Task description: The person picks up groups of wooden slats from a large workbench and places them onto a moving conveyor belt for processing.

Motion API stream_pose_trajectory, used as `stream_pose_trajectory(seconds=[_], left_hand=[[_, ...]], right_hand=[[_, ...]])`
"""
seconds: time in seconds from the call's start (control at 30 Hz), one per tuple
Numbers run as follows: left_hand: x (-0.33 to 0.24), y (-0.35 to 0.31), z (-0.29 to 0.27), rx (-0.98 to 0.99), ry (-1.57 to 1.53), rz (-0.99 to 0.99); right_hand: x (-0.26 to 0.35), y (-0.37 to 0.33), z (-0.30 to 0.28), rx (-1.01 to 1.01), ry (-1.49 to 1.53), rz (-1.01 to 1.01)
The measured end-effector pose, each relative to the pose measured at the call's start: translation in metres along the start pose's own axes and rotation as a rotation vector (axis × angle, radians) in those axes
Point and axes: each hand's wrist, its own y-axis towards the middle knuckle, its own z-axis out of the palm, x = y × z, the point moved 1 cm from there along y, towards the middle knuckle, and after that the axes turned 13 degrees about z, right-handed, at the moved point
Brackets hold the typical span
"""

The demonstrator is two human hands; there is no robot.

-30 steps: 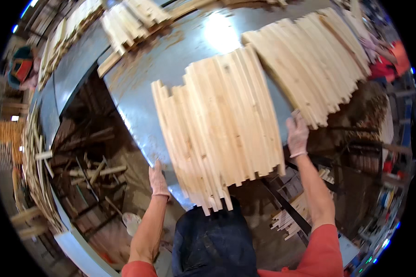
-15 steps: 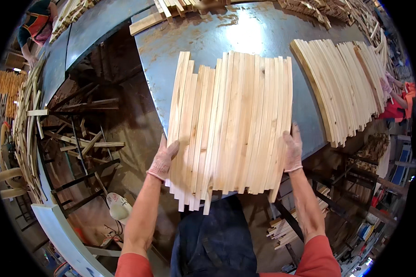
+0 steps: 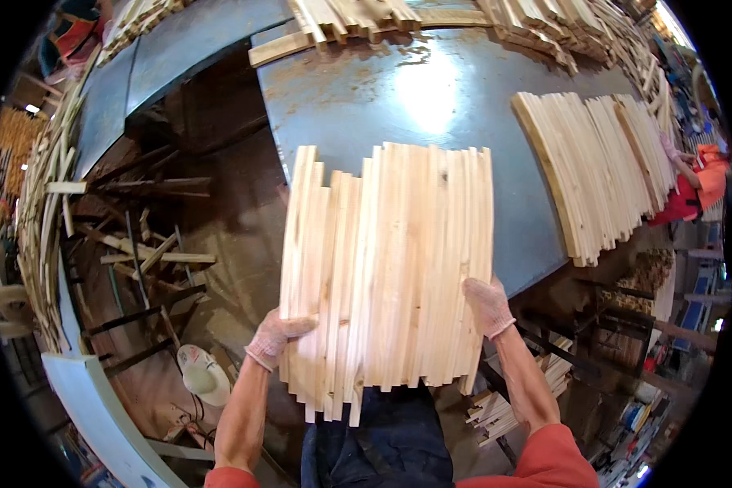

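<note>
Slats (image 3: 390, 268) pressed together between two gloved hands over table edge.

Pale, raw-sawn wooden strips, long and thin, are held side by side as one flat sheet with ragged, uneven ends; knots and grain are visible. Left hand (image 3: 275, 337), in a knit glove, is clamped on the sheet's left edge, thumb laid over the top face. Right hand (image 3: 488, 305), gloved alike, is pressed against the right edge, fingers curled on it. Far half of the sheet is laid over the grey metal table (image 3: 431, 89), smooth and glossy with rust-brown stains; near half overhangs toward the body. Second fan of similar slats (image 3: 602, 175) is spread well apart on the table's right. More strips are piled (image 3: 366, 16) along the far rim. Offcuts (image 3: 150, 252) are scattered on the dark floor at left.
</note>
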Motion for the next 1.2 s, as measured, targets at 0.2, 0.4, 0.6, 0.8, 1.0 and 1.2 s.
stream_pose_trajectory(seconds=[0.2,0.4,0.6,0.8,1.0,1.2], left_hand=[[-0.006,-0.042,-0.001,-0.043,0.019,0.022],[-0.028,-0.125,-0.020,-0.148,0.007,0.260],[-0.032,-0.264,-0.044,-0.390,-0.044,0.423],[-0.023,-0.427,-0.086,-0.644,0.013,0.640],[-0.010,-0.602,-0.107,-0.765,-0.294,0.771],[0.082,-0.744,-0.149,-0.928,-0.526,0.775]], right_hand=[[-0.032,-0.002,-0.017,0.107,0.065,-0.035],[-0.012,-0.031,0.048,0.264,-0.037,-0.162],[0.025,-0.089,0.144,0.455,-0.239,-0.192],[0.024,-0.191,0.283,0.737,-0.420,-0.267],[-0.037,-0.321,0.421,1.020,-0.575,-0.262],[-0.172,-0.419,0.528,1.198,-0.741,-0.113]])
